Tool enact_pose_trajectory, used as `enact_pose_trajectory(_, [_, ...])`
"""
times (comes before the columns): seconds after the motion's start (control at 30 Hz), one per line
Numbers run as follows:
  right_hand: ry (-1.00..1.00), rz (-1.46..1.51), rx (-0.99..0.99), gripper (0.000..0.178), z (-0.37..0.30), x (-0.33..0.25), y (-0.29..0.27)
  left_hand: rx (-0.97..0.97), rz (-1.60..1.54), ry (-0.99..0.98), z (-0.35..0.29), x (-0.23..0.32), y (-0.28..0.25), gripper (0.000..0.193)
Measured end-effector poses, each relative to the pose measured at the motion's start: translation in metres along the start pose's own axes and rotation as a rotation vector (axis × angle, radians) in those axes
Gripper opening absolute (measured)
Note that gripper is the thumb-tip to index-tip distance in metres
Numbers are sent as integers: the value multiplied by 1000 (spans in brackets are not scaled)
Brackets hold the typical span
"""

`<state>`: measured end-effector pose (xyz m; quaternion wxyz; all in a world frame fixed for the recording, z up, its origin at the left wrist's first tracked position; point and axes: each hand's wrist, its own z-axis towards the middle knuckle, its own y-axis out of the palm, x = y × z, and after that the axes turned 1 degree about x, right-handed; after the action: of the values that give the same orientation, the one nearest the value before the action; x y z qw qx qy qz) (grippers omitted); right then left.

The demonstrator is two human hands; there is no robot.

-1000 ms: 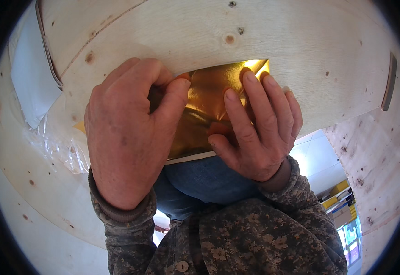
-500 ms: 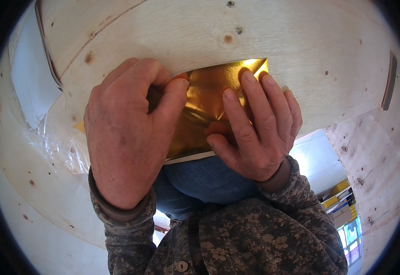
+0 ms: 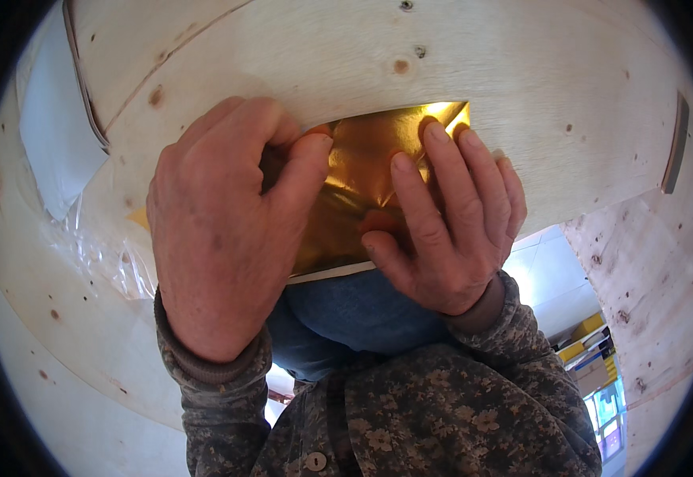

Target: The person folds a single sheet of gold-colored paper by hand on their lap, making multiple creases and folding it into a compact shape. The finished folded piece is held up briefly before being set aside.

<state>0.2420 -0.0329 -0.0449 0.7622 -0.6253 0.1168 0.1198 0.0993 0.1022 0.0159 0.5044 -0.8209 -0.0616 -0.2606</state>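
Observation:
A shiny gold foil sheet (image 3: pixel 366 159) lies on the pale plywood table (image 3: pixel 537 71), at its near edge above my lap. Creases run across its middle, and its surface mirrors my fingertips. My left hand (image 3: pixel 219 215) is curled at the sheet's left side, thumb and forefinger closed together on it; the other fingers and the foil beneath them are hidden. On the right half, my right hand (image 3: pixel 462 226) rests with fingers spread and fingertips on the foil, thumb near the lower edge.
Left of my left hand lies crumpled clear plastic film (image 3: pixel 112 254), with a white sheet (image 3: pixel 56 135) above it. A small yellow piece (image 3: pixel 138 217) peeks out beside that hand. At the far right is a narrow dark strip (image 3: pixel 675 143). Yellow boxes (image 3: pixel 589 326) show below the table.
Almost nothing differs. The table, the foil and both hands sit very slightly farther right in view, with the hands keeping their places on the foil.

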Motion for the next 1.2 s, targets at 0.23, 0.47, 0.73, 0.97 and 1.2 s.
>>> enact_pose_trajectory(0.23, [9, 18, -16, 52, 0, 0, -2, 9, 1, 1, 0, 0, 1, 14])
enact_pose_trajectory(0.47, [-1, 2, -60, 52, 3, -1, -9, 63, 9, 60, 1, -6, 6, 13])
enact_pose_trajectory(0.73, [-16, 5, -47, 52, 4, 0, -7, 74, 2, 81, 1, -8, 6, 14])
enact_pose_trajectory(0.97, [-6, 16, -29, 53, 3, 0, -6, 54, -9, 49, 1, -5, 6, 15])
enact_pose_trajectory(1.2, [-6, 19, -35, 54, 3, 1, -5, 58, 2, 60, 1, -5, 6, 17])
